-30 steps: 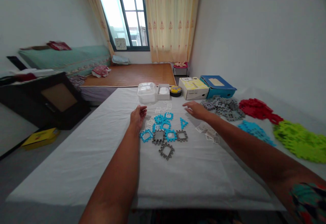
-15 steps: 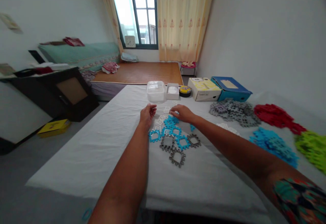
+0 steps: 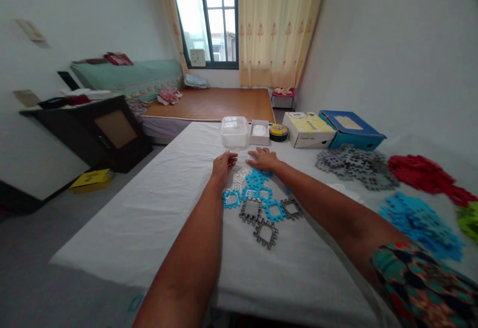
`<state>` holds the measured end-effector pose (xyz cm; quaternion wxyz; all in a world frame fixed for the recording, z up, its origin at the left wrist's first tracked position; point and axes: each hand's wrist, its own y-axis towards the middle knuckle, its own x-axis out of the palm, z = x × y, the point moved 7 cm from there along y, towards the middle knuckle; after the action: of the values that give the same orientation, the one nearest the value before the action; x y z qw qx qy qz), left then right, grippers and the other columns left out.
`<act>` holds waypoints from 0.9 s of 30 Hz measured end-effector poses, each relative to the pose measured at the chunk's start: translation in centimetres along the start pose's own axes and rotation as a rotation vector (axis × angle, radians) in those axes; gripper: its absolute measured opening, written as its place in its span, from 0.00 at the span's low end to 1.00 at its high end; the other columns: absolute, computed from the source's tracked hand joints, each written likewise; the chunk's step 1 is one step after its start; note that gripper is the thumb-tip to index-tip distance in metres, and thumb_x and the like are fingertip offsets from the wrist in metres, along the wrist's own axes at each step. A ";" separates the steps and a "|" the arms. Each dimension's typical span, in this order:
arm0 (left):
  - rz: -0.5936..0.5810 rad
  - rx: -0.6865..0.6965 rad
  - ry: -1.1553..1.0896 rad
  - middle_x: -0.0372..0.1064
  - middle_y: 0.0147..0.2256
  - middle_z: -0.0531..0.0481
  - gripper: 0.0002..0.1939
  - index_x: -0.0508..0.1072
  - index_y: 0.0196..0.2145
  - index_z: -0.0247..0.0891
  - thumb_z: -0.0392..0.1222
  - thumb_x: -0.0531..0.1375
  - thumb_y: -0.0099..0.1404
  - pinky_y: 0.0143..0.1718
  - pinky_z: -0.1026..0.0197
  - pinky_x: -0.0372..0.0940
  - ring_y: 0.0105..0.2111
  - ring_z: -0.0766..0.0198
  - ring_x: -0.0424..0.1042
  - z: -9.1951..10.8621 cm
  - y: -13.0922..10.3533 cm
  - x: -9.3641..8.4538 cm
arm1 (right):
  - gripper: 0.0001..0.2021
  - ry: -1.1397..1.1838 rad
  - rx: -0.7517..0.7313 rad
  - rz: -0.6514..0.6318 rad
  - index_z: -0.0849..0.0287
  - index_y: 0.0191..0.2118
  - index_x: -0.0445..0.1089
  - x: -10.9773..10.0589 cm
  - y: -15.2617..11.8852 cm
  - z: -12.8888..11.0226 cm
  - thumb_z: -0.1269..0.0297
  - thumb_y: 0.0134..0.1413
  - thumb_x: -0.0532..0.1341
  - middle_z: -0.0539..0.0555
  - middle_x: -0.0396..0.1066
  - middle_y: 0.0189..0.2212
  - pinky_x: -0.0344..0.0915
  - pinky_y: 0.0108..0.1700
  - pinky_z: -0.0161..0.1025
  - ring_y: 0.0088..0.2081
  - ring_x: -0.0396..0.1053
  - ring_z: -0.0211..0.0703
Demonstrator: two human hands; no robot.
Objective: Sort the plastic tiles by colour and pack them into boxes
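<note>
Reference: clear plastic tub (image 3: 234, 134), near the far edge of the white tablecloth (image 3: 157, 208). Left hand (image 3: 225, 164) sits in front of the tub, slightly to its left; fingers loosely bent, cannot tell whether they grasp anything. Right hand (image 3: 263, 160) sits in front of the tub and to its right, back of hand up, fingers stretched out and slightly parted, released; contact underneath cannot be determined. Blue tiles (image 3: 257, 178) and white frames (image 3: 238, 187) lie loosely grouped in front of the tub, between the forearms, with gray tiles (image 3: 251, 210) farther in front of it. Right of the tub, in order: small white box (image 3: 259, 134), round tin (image 3: 278, 133), yellow-and-white carton (image 3: 309, 131), blue box (image 3: 353, 129). Farther right and forward of the tub: gray heap (image 3: 356, 166), red heap (image 3: 429, 176), blue heap (image 3: 420, 223), green heap (image 3: 469, 221).
</note>
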<state>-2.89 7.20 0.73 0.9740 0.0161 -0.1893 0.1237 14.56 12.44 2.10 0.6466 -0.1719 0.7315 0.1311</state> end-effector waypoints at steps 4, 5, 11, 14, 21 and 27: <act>-0.005 0.000 0.005 0.76 0.34 0.42 0.19 0.77 0.29 0.33 0.55 0.63 0.58 0.32 0.63 0.66 0.30 0.66 0.72 0.1 -0.1 0.2 | 0.26 -0.001 -0.122 -0.020 0.45 0.64 0.58 -0.1 -1.8 -0.7 0.48 0.63 0.50 0.58 0.53 0.66 0.58 0.55 0.64 0.63 0.52 0.62; -0.005 0.002 0.004 0.76 0.34 0.42 0.19 0.76 0.29 0.33 0.55 0.64 0.57 0.32 0.63 0.66 0.30 0.66 0.72 0.1 -0.1 0.2 | 0.24 0.001 -0.143 -0.025 0.45 0.63 0.60 -0.3 -2.4 -0.4 0.51 0.63 0.51 0.57 0.56 0.65 0.60 0.54 0.60 0.62 0.55 0.60; -0.011 0.007 0.002 0.75 0.31 0.44 0.21 0.77 0.28 0.31 0.57 0.66 0.53 0.30 0.65 0.65 0.28 0.68 0.71 0.1 0.0 0.4 | 0.15 0.109 -0.193 -0.037 0.54 0.49 0.75 -2.7 -5.0 3.9 0.69 0.55 0.60 0.54 0.76 0.47 0.65 0.48 0.37 0.47 0.72 0.44; -0.020 0.009 -0.009 0.75 0.29 0.45 0.22 0.77 0.28 0.31 0.56 0.67 0.52 0.30 0.66 0.64 0.27 0.69 0.70 0.1 0.0 0.5 | 0.14 0.252 -0.115 0.039 0.57 0.46 0.75 -4.4 -5.5 6.8 0.73 0.56 0.58 0.52 0.78 0.42 0.66 0.43 0.33 0.40 0.74 0.39; -0.020 0.011 0.018 0.74 0.27 0.45 0.22 0.78 0.28 0.30 0.56 0.67 0.51 0.29 0.66 0.63 0.26 0.69 0.70 0.1 0.1 0.5 | 0.14 0.201 -0.065 0.031 0.59 0.46 0.76 -3.6 -6.5 7.1 0.61 0.57 0.62 0.57 0.77 0.44 0.66 0.43 0.35 0.41 0.74 0.43; -0.030 0.019 0.035 0.75 0.28 0.44 0.23 0.77 0.27 0.30 0.58 0.68 0.49 0.29 0.65 0.64 0.26 0.68 0.70 0.0 0.2 0.6 | 0.15 0.195 -0.119 0.000 0.60 0.42 0.75 -2.3 -7.0 4.1 0.58 0.49 0.68 0.57 0.76 0.41 0.64 0.40 0.34 0.39 0.72 0.43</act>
<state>-2.41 7.53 0.93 0.9787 0.0260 -0.1706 0.1112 21.43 7.96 4.06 0.5612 -0.2219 0.7818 0.1568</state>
